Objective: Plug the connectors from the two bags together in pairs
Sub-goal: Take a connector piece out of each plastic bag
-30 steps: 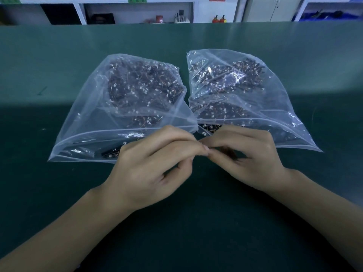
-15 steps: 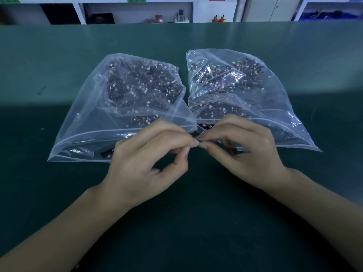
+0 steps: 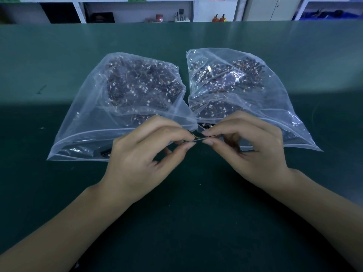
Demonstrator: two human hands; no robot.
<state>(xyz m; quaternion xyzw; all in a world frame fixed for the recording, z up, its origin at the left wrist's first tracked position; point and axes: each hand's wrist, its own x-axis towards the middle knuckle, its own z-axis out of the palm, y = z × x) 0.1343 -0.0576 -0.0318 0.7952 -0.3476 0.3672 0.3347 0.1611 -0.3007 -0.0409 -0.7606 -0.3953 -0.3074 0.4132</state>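
1. Nearest to me, two bare forearms are reaching in over the dark green mat [image 3: 176, 222], and no finished pairs are lying on the part of it I can see.
2. The left hand [image 3: 141, 160] is hovering just above the mat, its thumb and forefinger pinching one end of a small wired piece [image 3: 198, 138]; the other fingers are curling loosely underneath.
3. The right hand [image 3: 253, 152] is facing it, thumb and forefinger pinching the other end, with the remaining fingers bent and holding nothing I can make out.
4. The piece is hanging between the two sets of fingertips, just in front of the spot where the bags meet. A thin orange wire and a pale sliver are showing; whether the two halves are already seated, I cannot tell.
5. Just behind the hands, the left bag [image 3: 125, 99] is lying flat with its mouth toward the person, holding a heap of dark connectors with white tips.
6. The right bag [image 3: 245, 89] is lying beside it, touching it at the near corner, and it is just as full.
7. Judging by those heaps, the job is barely starting: one pair is being handled and nearly everything is waiting.
8. Farthest off, shelves [image 3: 137, 10] are standing along the back wall.
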